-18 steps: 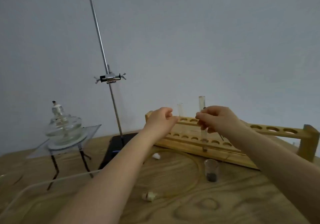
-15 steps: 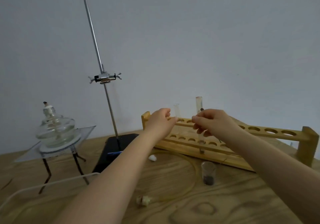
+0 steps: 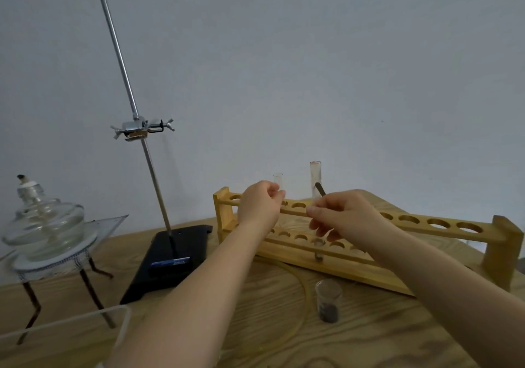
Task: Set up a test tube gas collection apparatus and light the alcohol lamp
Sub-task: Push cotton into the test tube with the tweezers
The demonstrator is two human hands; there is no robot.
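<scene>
A wooden test tube rack (image 3: pixel 443 227) lies across the table on the right. Two glass tubes stand in it: a short test tube (image 3: pixel 278 180) and a taller test tube (image 3: pixel 315 174). My left hand (image 3: pixel 260 205) pinches the short tube just above the rack's top bar. My right hand (image 3: pixel 345 217) holds a thin dark stick (image 3: pixel 320 189) whose tip points up in front of the taller tube. At the far left, the glass alcohol lamp (image 3: pixel 42 220) sits unlit on a tripod (image 3: pixel 91 285). The retort stand's clamp (image 3: pixel 142 130) is empty.
The stand's black base (image 3: pixel 170 259) sits between the tripod and the rack. A small beaker (image 3: pixel 328 301) with dark powder stands in front of the rack, and yellowish tubing (image 3: pixel 302 285) curves beside it. A clear container rim (image 3: pixel 71 320) crosses the lower left.
My right hand has dropped slightly below the taller tube's top, and the dark stick's tip now shows above it. My left hand stays at the short tube. The view has shifted.
</scene>
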